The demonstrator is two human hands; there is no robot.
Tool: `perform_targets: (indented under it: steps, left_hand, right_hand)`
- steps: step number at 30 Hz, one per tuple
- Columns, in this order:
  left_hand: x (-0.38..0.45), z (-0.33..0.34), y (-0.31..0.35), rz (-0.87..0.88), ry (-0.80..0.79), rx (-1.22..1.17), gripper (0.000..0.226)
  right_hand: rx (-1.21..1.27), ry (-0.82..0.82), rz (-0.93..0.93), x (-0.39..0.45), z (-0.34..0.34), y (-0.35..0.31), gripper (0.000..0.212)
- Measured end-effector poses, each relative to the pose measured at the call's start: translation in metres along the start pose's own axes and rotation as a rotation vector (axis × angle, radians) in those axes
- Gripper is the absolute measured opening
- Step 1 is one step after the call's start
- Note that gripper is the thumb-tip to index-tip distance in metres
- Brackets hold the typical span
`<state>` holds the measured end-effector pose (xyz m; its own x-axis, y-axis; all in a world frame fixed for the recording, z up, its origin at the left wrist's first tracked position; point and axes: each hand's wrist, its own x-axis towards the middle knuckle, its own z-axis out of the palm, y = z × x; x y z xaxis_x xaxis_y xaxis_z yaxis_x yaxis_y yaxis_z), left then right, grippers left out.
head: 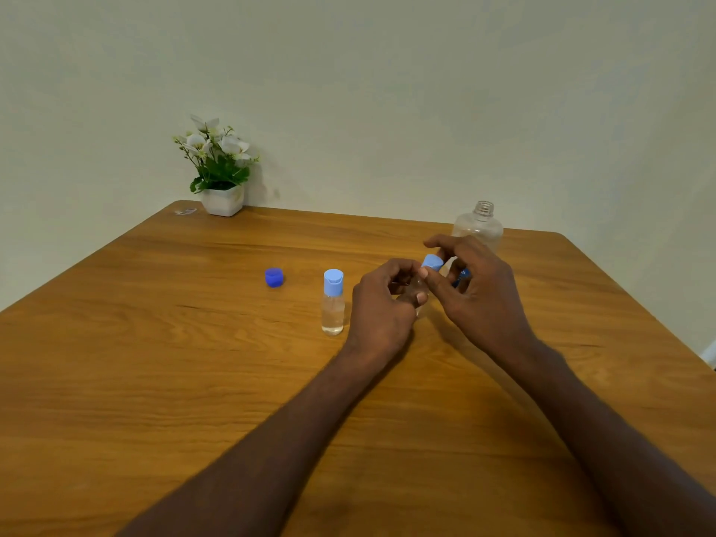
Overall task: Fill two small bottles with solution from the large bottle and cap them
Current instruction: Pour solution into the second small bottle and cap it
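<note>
Head camera, looking down across a wooden table (162,381) with a warm, visible grain. Two bare forearms reach in from the bottom edge and meet right of centre.

The left hand (381,304) curls around the clear body of a small bottle (417,285), holding it slightly tilted just above the tabletop. The right hand (474,288) pinches that bottle's light blue cap (432,262) between thumb and fingertips, apparently seating or twisting it on. Whether the cap is fully tight cannot be told.

Just left of the hands, a second small bottle (333,304) stands upright, filled with clear liquid and already wearing its own light blue flip-top cap. Further left, well apart, a darker blue ribbed screw cap (274,277) lies on the wood. Behind the right hand stands the large bottle (479,226), clear plastic, round-shouldered, its threaded neck open; it looks nearly empty.

At the far left corner sits a white square pot (224,201) of white flowers with green leaves, against a plain pale wall.

The small bottles seem light, thin-walled plastic, smooth and likely slippery if wet. A firm squeeze could push liquid out, so the body is best held gently around its middle while the cap is turned by its sides.
</note>
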<state>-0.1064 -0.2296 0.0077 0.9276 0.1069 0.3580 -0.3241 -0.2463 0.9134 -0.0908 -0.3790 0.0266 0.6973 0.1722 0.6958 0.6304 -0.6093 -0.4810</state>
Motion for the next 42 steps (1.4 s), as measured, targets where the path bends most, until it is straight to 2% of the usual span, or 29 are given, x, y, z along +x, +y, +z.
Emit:
perform_targets:
  steps: [5, 22, 27, 42]
  left_hand:
    - [0.0002, -0.0005, -0.0002, 0.006, 0.002, -0.01, 0.038]
    - [0.001, 0.0, -0.0006, -0.018, 0.001, -0.029, 0.035]
    - [0.0013, 0.0001, -0.0018, 0.006, -0.002, -0.031, 0.034]
    - [0.0017, -0.0009, -0.0025, -0.013, -0.018, -0.048, 0.035]
  right_hand:
    - [0.058, -0.016, 0.021, 0.001, -0.0022, 0.0008, 0.044]
    - [0.017, 0.003, 0.042, 0.0012, 0.0005, -0.0018, 0.042]
    - [0.009, 0.001, -0.005, 0.0015, 0.0009, -0.0003, 0.038]
    - [-0.004, -0.01, -0.01, -0.0006, 0.0014, -0.0029, 0.043]
